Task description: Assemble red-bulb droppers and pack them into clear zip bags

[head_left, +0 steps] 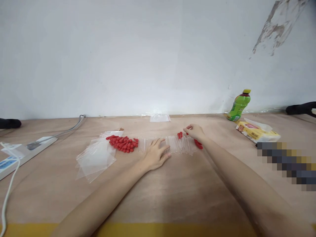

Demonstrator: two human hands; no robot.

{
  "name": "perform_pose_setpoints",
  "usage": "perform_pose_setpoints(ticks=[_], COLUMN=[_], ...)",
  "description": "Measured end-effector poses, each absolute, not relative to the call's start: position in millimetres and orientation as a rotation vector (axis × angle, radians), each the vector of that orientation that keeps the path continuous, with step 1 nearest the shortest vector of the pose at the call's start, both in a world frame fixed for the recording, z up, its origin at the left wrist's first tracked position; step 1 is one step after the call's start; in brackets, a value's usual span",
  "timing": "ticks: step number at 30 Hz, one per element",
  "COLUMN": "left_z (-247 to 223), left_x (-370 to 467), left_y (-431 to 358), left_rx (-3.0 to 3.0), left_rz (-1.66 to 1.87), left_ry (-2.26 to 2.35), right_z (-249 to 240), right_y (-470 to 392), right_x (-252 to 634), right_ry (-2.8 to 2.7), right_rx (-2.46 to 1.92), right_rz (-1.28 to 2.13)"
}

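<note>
Clear tubes (172,144) lie in a row mid-surface (172,197), left hand (155,154) flat and open pinning them, right hand (195,131) pinching 1 red cap (189,127); capping seems underway, needing careful alignment over a tube mouth.

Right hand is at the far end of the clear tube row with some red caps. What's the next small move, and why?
Probably press the red piece pinched in the right hand onto the nearest clear tube in the row. The left hand lies flat on the row, a few capped tubes lie by the right hand, and the red cap pile is untouched.
</note>
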State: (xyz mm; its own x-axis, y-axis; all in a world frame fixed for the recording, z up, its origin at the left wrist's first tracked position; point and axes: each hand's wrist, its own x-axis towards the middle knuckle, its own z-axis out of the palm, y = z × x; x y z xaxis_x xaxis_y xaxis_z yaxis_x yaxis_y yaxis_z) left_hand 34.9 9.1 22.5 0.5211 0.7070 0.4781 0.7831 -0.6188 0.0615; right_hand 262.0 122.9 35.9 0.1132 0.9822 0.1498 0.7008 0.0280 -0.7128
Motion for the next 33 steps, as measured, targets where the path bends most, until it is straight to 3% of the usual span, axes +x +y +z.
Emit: perform_pose_setpoints(ticks=[19,26,33], left_z=[30.1,25.4,24.9], left_x=[65.1,64.9,56.8], left_y=[63.3,67.9,63.5], left_rx=[-2.765,-2.779,-2.787], left_rz=[-0.407,-0.429,-0.392], left_ry=[-1.101,-1.138,-1.234], right_z=[36.8,43.4,27.5], right_y=[119.5,120.2,121.1], right_x=[263.2,308.0,330.8], right_ry=[-1.798,-1.763,-1.775], right_rx=[-1.893,-1.886,-1.799], right_rz=[0.242,0.318,0.648])
